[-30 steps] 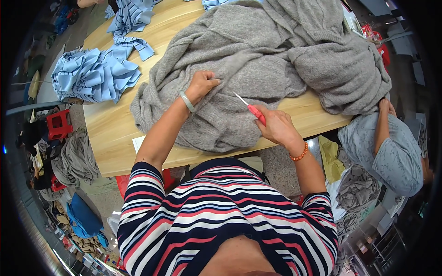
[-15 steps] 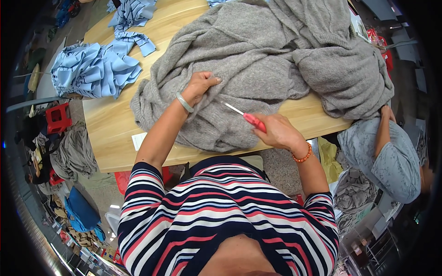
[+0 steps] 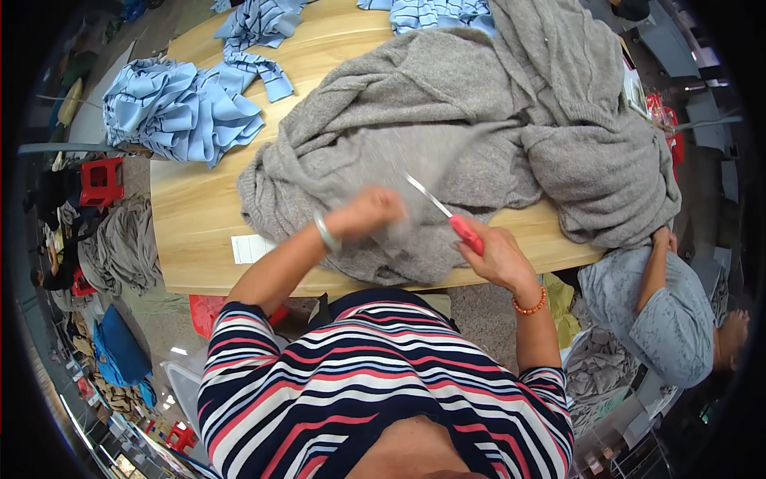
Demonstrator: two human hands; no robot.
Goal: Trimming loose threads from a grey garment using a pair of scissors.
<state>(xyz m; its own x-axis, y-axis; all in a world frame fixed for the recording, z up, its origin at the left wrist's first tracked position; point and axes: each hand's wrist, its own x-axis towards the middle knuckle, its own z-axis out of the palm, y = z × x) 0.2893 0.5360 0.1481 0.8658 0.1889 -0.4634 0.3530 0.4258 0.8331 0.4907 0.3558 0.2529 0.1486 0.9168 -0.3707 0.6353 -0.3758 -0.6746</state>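
Note:
A large heap of grey knit fabric (image 3: 415, 80) lies across the table in front of me. My left hand (image 3: 369, 214), blurred by motion, is closed on the near part of the heap, and the knit around it is smeared and lifted. In my right hand (image 3: 503, 257) is a red-handled tool (image 3: 467, 234) with a slim metal shaft. The shaft points up and left over the grey knit; I cannot tell whether its tip touches the cloth. My right fingers are wrapped round the handle.
Light blue striped cloth (image 3: 187, 108) is piled on the wooden table (image 3: 195, 231) at the left, with more at the far edge. A white paper (image 3: 251, 248) lies near the front edge. Another person (image 3: 650, 307) sits at the right, hands at the heap. A red stool (image 3: 101, 181) stands left.
My left hand has come nearer and slightly right, drawing the grey knit with it. My right hand with the tool has shifted slightly right and nearer. The whole view has shifted a little.

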